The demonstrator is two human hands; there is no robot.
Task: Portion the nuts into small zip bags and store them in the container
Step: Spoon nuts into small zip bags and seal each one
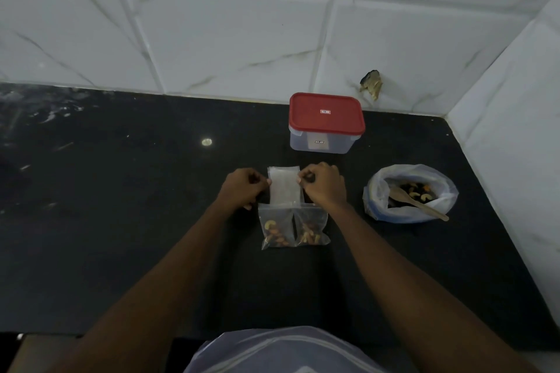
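1. Left hand (242, 188) and right hand (324, 183) are working at frame centre, over the black tabletop (121, 191).
2. Left grip is curling in, thumb and fingertip pinching the left edge of the empty zip bag (285, 185).
3. Right grip is doing the same, pinching that bag's right edge.
4. Empty zip bag is sitting between the two hands, clear, with nothing showing inside. Can't tell whether it's lying flat or lifted.
5. Left filled bag (275, 228) and right filled bag (312, 227) are lying side by side just below it, touching each other. Nuts are sitting in their lower halves.
6. Container (324, 142) is standing upper right of centre, close to the tiled wall (212, 24), with its red lid (325, 113) on. It's well apart from both hands.
7. Nut supply bag (409, 194) is sitting open at frame right. A wooden spoon (418, 201) is resting in it, handle sticking out lower right over the rim.
8. A chipped spot (371, 83) is showing on the wall just above and right of the container.
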